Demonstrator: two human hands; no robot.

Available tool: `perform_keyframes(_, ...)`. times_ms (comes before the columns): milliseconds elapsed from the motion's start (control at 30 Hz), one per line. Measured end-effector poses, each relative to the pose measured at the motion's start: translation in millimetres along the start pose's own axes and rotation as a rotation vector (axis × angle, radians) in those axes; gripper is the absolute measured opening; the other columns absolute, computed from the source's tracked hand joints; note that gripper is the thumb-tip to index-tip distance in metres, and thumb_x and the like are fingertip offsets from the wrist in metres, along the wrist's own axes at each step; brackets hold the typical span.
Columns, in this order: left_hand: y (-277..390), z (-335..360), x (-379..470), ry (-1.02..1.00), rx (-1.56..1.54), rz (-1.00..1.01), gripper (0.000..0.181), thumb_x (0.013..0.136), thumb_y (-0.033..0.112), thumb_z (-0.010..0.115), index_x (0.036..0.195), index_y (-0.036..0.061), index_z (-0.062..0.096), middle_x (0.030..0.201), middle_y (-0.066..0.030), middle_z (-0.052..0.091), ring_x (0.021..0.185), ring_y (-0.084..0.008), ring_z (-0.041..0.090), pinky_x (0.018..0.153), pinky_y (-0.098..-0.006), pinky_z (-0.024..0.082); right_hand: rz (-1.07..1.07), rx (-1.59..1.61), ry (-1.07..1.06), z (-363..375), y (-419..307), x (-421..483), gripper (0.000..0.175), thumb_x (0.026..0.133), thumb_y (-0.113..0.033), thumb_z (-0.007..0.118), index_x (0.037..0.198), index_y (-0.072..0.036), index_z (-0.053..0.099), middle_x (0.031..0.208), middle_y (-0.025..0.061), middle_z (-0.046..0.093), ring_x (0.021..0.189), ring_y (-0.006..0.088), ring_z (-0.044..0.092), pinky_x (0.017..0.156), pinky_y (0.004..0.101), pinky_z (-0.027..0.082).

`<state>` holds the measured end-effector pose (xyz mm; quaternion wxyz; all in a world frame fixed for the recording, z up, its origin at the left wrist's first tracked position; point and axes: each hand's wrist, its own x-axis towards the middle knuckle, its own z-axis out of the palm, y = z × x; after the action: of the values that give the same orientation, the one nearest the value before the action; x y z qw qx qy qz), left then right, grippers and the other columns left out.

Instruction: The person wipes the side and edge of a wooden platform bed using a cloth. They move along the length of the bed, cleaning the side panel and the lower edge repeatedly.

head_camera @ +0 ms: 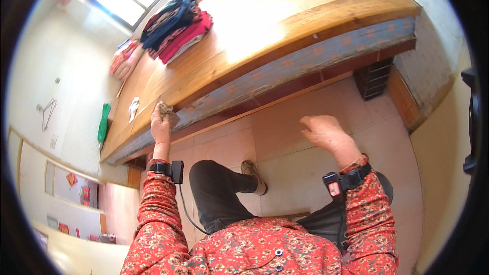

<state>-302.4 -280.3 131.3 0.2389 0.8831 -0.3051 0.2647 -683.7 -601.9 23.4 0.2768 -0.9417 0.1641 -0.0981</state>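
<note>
A crumpled cloth (165, 110) is held in my left hand (159, 125), pressed against the rounded front edge of a wooden platform (229, 74). My right hand (324, 130) hangs over the tiled floor with its fingers curled, touching nothing; whether they are fully closed is hard to tell. Just left of the cloth, a small white item (133, 109) lies on the platform. Farther back on the wood stands a stack of folded clothes (177, 28), dark blue above and bright pink below.
A folded pink bundle (125, 60) lies by the left wall. A green item (103, 123) is at the platform's left end, near a wire hanger (48, 114) on the wall. Below the platform stands a dark tiled support (372, 79). Walls bound the right side.
</note>
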Motion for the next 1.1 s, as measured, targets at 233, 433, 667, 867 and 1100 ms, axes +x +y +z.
perform_keyframes(233,-20,48,-81,-0.208,-0.598,-0.458,0.056,0.078,0.004,0.067,0.129,-0.0052,0.045,0.107,-0.0127,0.061,0.092,-0.0177,0.06,0.08,-0.0285,0.049,0.046,0.041,-0.025,2,-2,-1,0.028,0.084,-0.024,0.056,0.105,-0.008,0.064,0.096,0.0168,0.066,0.094,0.0347,0.062,0.083,0.0447,0.048)
perform_keyframes(433,-25,64,-47,0.158,-1.103,-0.77,0.041,0.077,0.006,0.068,0.115,-0.0001,0.055,0.105,-0.0119,0.061,0.093,-0.0207,0.06,0.073,-0.0333,0.051,0.038,0.02,-0.038,3,-1,3,0.028,0.083,-0.022,0.058,0.106,-0.008,0.064,0.093,0.0174,0.067,0.09,0.0356,0.062,0.079,0.0436,0.049)
perform_keyframes(667,2,140,-17,0.305,-1.035,-0.812,0.037,0.075,0.001,0.063,0.109,0.0015,0.049,0.104,-0.0151,0.058,0.09,-0.0252,0.059,0.066,-0.0388,0.05,0.034,-0.029,-0.064,3,-5,12,0.024,0.083,-0.022,0.057,0.102,-0.007,0.063,0.093,0.0173,0.066,0.091,0.0356,0.062,0.08,0.0448,0.048)
perform_keyframes(867,27,152,-62,0.008,-0.995,-0.82,0.049,0.068,0.001,0.068,0.114,0.0004,0.05,0.093,-0.0101,0.058,0.07,-0.0179,0.056,0.051,-0.0302,0.043,0.038,-0.007,-0.108,5,-11,19,0.026,0.083,-0.022,0.057,0.104,-0.008,0.063,0.094,0.0167,0.067,0.091,0.0356,0.062,0.08,0.0451,0.048)
perform_keyframes(1100,-73,94,-35,0.419,-0.867,-0.944,0.047,0.07,-0.004,0.059,0.117,-0.0028,0.049,0.102,-0.0145,0.059,0.084,-0.0216,0.06,0.067,-0.0334,0.051,0.045,0.016,-0.113,12,-7,16,0.028,0.083,-0.02,0.056,0.108,-0.008,0.062,0.095,0.0166,0.066,0.091,0.0359,0.062,0.08,0.0456,0.048)
